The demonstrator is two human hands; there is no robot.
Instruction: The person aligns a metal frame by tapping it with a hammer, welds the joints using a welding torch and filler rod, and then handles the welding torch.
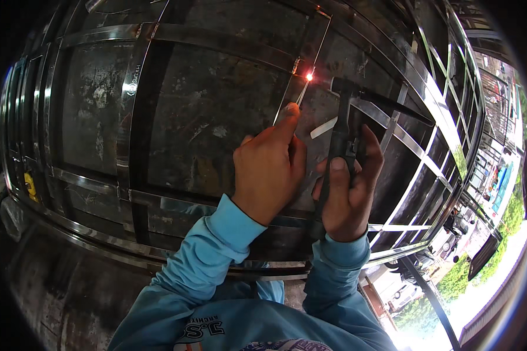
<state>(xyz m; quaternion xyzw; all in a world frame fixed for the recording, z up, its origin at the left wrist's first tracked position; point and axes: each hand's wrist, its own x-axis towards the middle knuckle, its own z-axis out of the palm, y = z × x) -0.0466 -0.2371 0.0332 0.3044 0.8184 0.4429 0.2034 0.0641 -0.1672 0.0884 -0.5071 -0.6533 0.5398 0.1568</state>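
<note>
On a dark steel frame (pixel 158 111), the right hand (pixel 348 193) grips a torch (pixel 341 126) aimed at the far spark (pixel 309 76), while the left hand (pixel 269 169) pinches a rod (pixel 301 93) to feed it.

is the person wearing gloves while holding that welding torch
No, both the left hand and the right hand are bare, the right gripping the dark torch.

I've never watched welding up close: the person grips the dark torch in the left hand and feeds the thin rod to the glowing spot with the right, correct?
Not quite: the hands are swapped. In the head view, the right hand grips the dark torch, while the left hand feeds the thin rod to the glowing spot on the steel frame.
</note>
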